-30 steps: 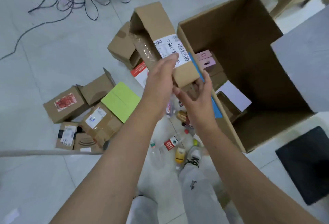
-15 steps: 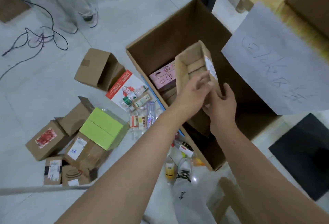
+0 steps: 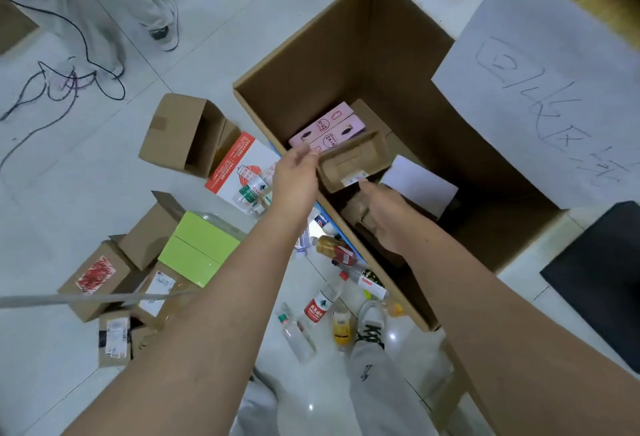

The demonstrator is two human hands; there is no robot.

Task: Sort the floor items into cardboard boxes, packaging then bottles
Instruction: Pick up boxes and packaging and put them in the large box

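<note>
Big cardboard box (image 3: 346,54) stands open on the floor (image 3: 86,165). White paper sign (image 3: 554,89) by its right wall, handwritten 回收区, last character smeared, sheet cut off at right. Small cardboard box (image 3: 349,162) tilted inside near the left wall, label unreadable. Left hand (image 3: 294,176) pinches its left end; right hand (image 3: 384,214) touches the label end, grip can't tell. Pink cartons (image 3: 325,130) beneath, print too small. Red-label bottle (image 3: 318,304) on the floor by the front corner.

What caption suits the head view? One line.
The left hand and right hand flank a small brown box over the large cardboard box; bottles lie on the floor.
</note>
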